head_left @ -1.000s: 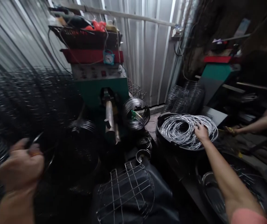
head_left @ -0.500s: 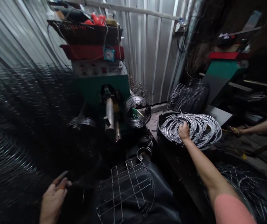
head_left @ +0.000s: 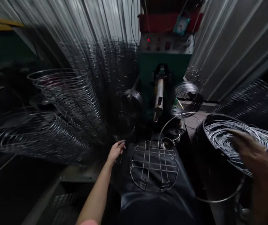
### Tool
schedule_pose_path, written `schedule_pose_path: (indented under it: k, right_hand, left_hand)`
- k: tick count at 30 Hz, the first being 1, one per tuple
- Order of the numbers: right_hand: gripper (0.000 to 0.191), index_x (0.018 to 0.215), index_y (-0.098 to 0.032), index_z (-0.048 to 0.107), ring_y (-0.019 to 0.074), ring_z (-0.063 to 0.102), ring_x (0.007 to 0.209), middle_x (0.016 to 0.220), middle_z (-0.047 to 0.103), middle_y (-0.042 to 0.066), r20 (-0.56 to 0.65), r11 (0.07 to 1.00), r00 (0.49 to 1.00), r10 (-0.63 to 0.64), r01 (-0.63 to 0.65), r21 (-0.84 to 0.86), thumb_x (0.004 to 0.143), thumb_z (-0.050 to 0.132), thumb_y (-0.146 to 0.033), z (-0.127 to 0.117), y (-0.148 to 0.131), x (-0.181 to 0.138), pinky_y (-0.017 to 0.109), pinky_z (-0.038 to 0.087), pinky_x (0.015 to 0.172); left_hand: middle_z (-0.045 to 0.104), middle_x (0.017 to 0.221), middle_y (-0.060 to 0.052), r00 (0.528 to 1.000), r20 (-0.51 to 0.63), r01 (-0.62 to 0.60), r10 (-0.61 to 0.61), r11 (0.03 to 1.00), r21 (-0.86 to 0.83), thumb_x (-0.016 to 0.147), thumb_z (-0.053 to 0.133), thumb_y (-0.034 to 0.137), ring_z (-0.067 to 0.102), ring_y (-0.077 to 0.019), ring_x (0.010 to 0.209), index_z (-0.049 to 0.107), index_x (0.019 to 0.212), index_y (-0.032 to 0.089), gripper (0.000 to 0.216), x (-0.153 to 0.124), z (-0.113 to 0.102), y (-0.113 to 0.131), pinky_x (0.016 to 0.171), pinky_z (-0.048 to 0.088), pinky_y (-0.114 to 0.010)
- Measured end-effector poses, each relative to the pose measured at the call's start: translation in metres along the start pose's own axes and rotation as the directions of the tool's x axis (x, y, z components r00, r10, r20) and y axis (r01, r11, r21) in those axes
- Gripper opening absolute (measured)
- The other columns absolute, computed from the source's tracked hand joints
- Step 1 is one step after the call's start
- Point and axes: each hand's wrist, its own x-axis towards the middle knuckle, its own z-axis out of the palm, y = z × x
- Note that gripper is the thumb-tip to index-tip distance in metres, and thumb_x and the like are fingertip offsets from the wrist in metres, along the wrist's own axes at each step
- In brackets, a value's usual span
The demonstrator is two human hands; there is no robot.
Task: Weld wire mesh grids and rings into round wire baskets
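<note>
The left hand (head_left: pixel 116 151), coming up from a pink sleeve, has its fingers (head_left: pixel 121 144) loosely spread, pinching nothing visible, just beside the foot of a dark, blurred mass of wire rings. Beyond those fingers to the left lean a tall stack of silver wire rings (head_left: pixel 70 103) and a lower stack of the same rings (head_left: pixel 37 134). Right of them, one square-meshed round steel wire grid (head_left: pixel 154 165) lies flat on a glossy black sheet (head_left: pixel 152 203). The right hand (head_left: pixel 252 153) is smeared by motion blur, so its fingers cannot be told as spread or closing; it is over a heap of silver wire coils (head_left: pixel 232 134) in a round black tub (head_left: pixel 209 156). Farther from the fingers stands a green machine with a control panel (head_left: pixel 165 43), its labels too small to read, and one blue clock (head_left: pixel 182 25) above
</note>
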Motion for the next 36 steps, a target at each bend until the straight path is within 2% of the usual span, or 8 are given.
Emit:
schedule_pose_path:
  k: [4, 7, 11, 15, 20, 24, 29, 36]
  right_hand:
    - [0.04, 0.108, -0.02, 0.063, 0.0259, 0.06, 0.097, 0.101, 0.067, 0.007, 0.422, 0.924, 0.895, -0.142, -0.033, 0.381, 0.082, 0.044, -0.044, 0.104, -0.048, 0.025, 0.04, 0.047, 0.089]
    - [0.034, 0.101, -0.02, 0.067, 0.0242, 0.06, 0.099, 0.1, 0.068, 0.005, 0.539, 0.883, 0.809, -0.235, -0.054, 0.466, 0.079, 0.049, -0.038, 0.172, -0.058, 0.041, 0.038, 0.045, 0.092]
    - [0.025, 0.09, -0.019, 0.07, 0.023, 0.062, 0.095, 0.093, 0.07, 0.004, 0.638, 0.887, 0.732, -0.237, -0.106, 0.45, 0.075, 0.054, -0.03, 0.218, -0.053, 0.053, 0.037, 0.043, 0.093]
    - [0.022, 0.085, -0.018, 0.072, 0.0234, 0.063, 0.095, 0.091, 0.071, 0.003, 0.703, 0.876, 0.687, -0.185, -0.21, 0.435, 0.072, 0.059, -0.031, 0.232, -0.043, 0.048, 0.038, 0.044, 0.094]
    - [0.035, 0.095, -0.018, 0.071, 0.0253, 0.06, 0.106, 0.106, 0.069, 0.007, 0.566, 0.815, 0.816, 0.119, -0.405, 0.413, 0.076, 0.056, -0.043, 0.225, -0.015, 0.003, 0.041, 0.04, 0.099]
    - [0.043, 0.101, -0.018, 0.07, 0.0273, 0.06, 0.107, 0.108, 0.068, 0.008, 0.512, 0.752, 0.811, 0.283, -0.519, 0.406, 0.074, 0.057, -0.05, 0.214, 0.01, -0.057, 0.041, 0.044, 0.097]
    - [0.049, 0.107, -0.019, 0.067, 0.028, 0.061, 0.105, 0.109, 0.068, 0.009, 0.388, 0.737, 0.85, 0.356, -0.51, 0.444, 0.073, 0.058, -0.053, 0.218, 0.02, -0.102, 0.042, 0.047, 0.093]
    - [0.043, 0.096, -0.016, 0.069, 0.0278, 0.065, 0.092, 0.095, 0.071, 0.01, 0.31, 0.813, 0.905, 0.292, -0.406, 0.417, 0.069, 0.058, -0.048, 0.224, 0.017, -0.102, 0.043, 0.05, 0.088]
  left_hand:
    - [0.059, 0.067, 0.001, 0.986, 0.162, 0.049, -0.048, 0.999, -0.002, 0.068, 0.059, 0.057, 0.039, -0.0049, 0.043, 0.058, 0.11, 0.011, 0.063, -0.013, 0.015, -0.009, 0.045, 0.031, -0.021]
    - [0.06, 0.068, -0.001, 0.977, 0.195, 0.095, -0.09, 0.995, -0.017, 0.068, 0.058, 0.062, 0.041, -0.0054, 0.043, 0.061, 0.107, 0.011, 0.064, -0.018, 0.02, -0.016, 0.045, 0.032, -0.021]
    - [0.059, 0.066, -0.001, 0.974, 0.206, 0.117, -0.1, 0.99, -0.073, 0.071, 0.052, 0.067, 0.042, -0.0056, 0.044, 0.061, 0.11, 0.011, 0.069, -0.02, 0.018, -0.023, 0.046, 0.033, -0.02]
    - [0.06, 0.068, -0.001, 0.967, 0.243, 0.106, -0.074, 0.987, -0.119, 0.067, 0.062, 0.062, 0.047, -0.0073, 0.051, 0.061, 0.111, 0.011, 0.067, -0.025, 0.017, -0.025, 0.049, 0.035, -0.02]
    - [0.063, 0.074, -0.002, 0.959, 0.273, 0.1, -0.083, 0.994, -0.05, 0.069, 0.065, 0.052, 0.051, -0.0099, 0.058, 0.057, 0.12, 0.012, 0.065, -0.03, 0.017, -0.03, 0.053, 0.039, -0.021]
    - [0.064, 0.073, -0.002, 0.955, 0.285, 0.076, -0.084, 0.996, 0.041, 0.074, 0.06, 0.052, 0.052, -0.0114, 0.057, 0.052, 0.126, 0.011, 0.066, -0.028, 0.015, -0.036, 0.053, 0.041, -0.023]
    - [0.061, 0.121, -0.009, 0.943, 0.327, 0.028, -0.062, 0.994, 0.108, 0.072, 0.062, 0.049, 0.058, -0.0233, 0.104, 0.05, 0.129, 0.013, 0.069, -0.029, 0.012, -0.037, 0.087, 0.046, -0.033]
    - [0.054, 0.132, -0.01, 0.948, 0.318, -0.048, -0.019, 0.978, 0.203, 0.075, 0.054, 0.05, 0.045, -0.0265, 0.126, 0.051, 0.128, 0.011, 0.066, -0.036, 0.016, -0.033, 0.109, 0.028, -0.039]
